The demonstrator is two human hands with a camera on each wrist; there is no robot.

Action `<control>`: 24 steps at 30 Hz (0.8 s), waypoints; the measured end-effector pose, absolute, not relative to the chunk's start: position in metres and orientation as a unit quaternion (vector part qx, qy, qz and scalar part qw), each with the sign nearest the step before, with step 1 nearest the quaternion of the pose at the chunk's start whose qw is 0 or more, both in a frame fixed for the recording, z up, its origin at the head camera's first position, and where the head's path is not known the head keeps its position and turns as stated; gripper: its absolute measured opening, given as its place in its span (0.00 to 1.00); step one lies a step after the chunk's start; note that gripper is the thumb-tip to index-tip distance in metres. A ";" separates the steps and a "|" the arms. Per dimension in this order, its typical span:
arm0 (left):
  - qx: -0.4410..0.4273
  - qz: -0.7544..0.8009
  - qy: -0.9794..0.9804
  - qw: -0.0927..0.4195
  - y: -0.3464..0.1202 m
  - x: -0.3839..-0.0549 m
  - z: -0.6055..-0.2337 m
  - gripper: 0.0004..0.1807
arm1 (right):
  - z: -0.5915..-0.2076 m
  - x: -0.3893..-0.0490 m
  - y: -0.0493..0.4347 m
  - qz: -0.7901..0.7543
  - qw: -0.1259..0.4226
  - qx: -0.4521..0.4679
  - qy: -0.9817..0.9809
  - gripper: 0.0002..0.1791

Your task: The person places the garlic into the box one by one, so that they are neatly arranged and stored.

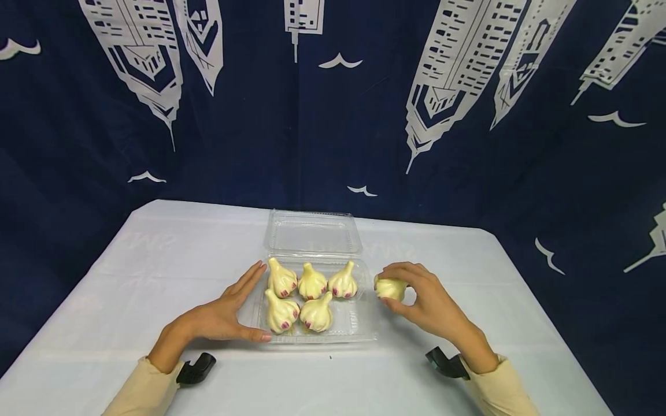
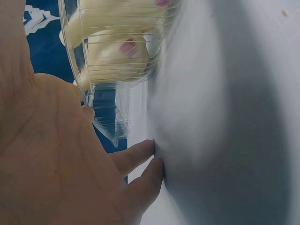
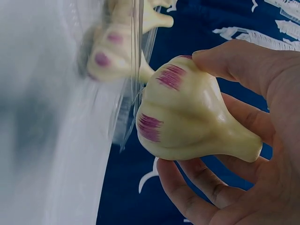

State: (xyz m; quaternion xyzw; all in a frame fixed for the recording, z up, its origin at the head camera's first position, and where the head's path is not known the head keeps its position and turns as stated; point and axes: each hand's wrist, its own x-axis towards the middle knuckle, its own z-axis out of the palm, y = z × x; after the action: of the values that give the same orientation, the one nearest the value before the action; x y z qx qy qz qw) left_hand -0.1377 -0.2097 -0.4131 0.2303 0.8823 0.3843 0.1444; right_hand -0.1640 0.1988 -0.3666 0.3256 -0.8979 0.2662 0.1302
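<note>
Several cream garlic bulbs point(image 1: 314, 315) with purple marks sit in two rows inside a clear plastic clamshell box point(image 1: 354, 332). Its lid point(image 1: 314, 234) lies folded back on the far side. My left hand point(image 1: 221, 318) rests along the box's left side, fingers extended and thumb at the near left corner. Just off the right side, my right hand point(image 1: 426, 297) grips another garlic bulb point(image 3: 183, 110) between thumb and fingers. In the right wrist view that bulb's stem points toward the palm, and its body is beside the box wall.
A white cloth point(image 1: 171, 260) covers the table. Behind it hangs a dark blue curtain point(image 1: 312, 133) printed with white buildings and birds. Dark wrist devices point(image 1: 196, 368) are worn at both sleeves. The box's near right part shows bare plastic.
</note>
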 end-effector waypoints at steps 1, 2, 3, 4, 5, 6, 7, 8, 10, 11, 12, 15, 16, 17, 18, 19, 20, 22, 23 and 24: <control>0.231 0.384 0.882 0.144 -0.210 -0.138 -0.413 0.72 | -0.367 -0.164 0.196 0.268 0.129 0.330 -0.896 0.21; 0.232 0.383 0.882 0.143 -0.210 -0.138 -0.414 0.72 | -0.367 -0.164 0.194 0.268 0.129 0.333 -0.895 0.20; 0.233 0.383 0.883 0.142 -0.210 -0.138 -0.414 0.72 | -0.368 -0.164 0.192 0.268 0.128 0.335 -0.894 0.20; 0.234 0.382 0.883 0.141 -0.210 -0.138 -0.414 0.72 | -0.368 -0.163 0.190 0.269 0.126 0.337 -0.894 0.20; 0.234 0.381 0.883 0.139 -0.210 -0.138 -0.415 0.72 | -0.368 -0.163 0.188 0.269 0.125 0.338 -0.893 0.20; 0.234 0.382 0.883 0.139 -0.210 -0.138 -0.415 0.72 | -0.368 -0.163 0.186 0.270 0.123 0.338 -0.893 0.20; 0.235 0.382 0.883 0.137 -0.210 -0.138 -0.415 0.72 | -0.368 -0.163 0.184 0.270 0.120 0.338 -0.893 0.20; 0.235 0.383 0.883 0.136 -0.210 -0.138 -0.415 0.72 | -0.368 -0.163 0.182 0.270 0.118 0.338 -0.894 0.20; 0.236 0.384 0.883 0.134 -0.210 -0.138 -0.415 0.72 | -0.369 -0.161 0.177 0.270 0.113 0.341 -0.893 0.21; 0.235 0.385 0.883 0.134 -0.211 -0.138 -0.415 0.72 | -0.369 -0.160 0.175 0.269 0.109 0.345 -0.893 0.21; 0.235 0.384 0.883 0.134 -0.211 -0.138 -0.415 0.72 | -0.370 -0.159 0.172 0.267 0.106 0.349 -0.892 0.21; 0.234 0.386 0.882 0.136 -0.210 -0.138 -0.415 0.72 | -0.370 -0.156 0.165 0.261 0.096 0.364 -0.889 0.20; 0.234 0.386 0.882 0.137 -0.211 -0.138 -0.415 0.72 | -0.371 -0.155 0.163 0.261 0.092 0.368 -0.888 0.20; 0.234 0.387 0.881 0.137 -0.211 -0.138 -0.415 0.72 | -0.371 -0.154 0.160 0.259 0.090 0.373 -0.886 0.20; 0.234 0.387 0.881 0.137 -0.211 -0.138 -0.415 0.72 | -0.371 -0.153 0.158 0.257 0.088 0.378 -0.885 0.20; 0.234 0.387 0.881 0.137 -0.211 -0.138 -0.415 0.72 | -0.372 -0.152 0.156 0.256 0.085 0.381 -0.884 0.20; 0.234 0.388 0.881 0.138 -0.211 -0.138 -0.415 0.72 | -0.372 -0.152 0.154 0.254 0.082 0.386 -0.883 0.20; 0.234 0.386 0.882 0.137 -0.211 -0.138 -0.415 0.72 | -0.375 -0.152 0.151 0.247 0.075 0.393 -0.883 0.19; 0.234 0.387 0.881 0.138 -0.211 -0.138 -0.415 0.72 | -0.376 -0.152 0.150 0.243 0.069 0.396 -0.883 0.19; 0.235 0.386 0.881 0.138 -0.211 -0.138 -0.415 0.72 | -0.378 -0.152 0.149 0.240 0.064 0.398 -0.883 0.19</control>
State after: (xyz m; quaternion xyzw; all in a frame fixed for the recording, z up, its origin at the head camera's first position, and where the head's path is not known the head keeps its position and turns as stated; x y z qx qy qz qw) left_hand -0.1380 -0.2108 -0.4151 0.2351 0.8812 0.3864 0.1378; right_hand -0.1516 0.1489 -0.3777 0.3978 -0.8833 0.2398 0.0640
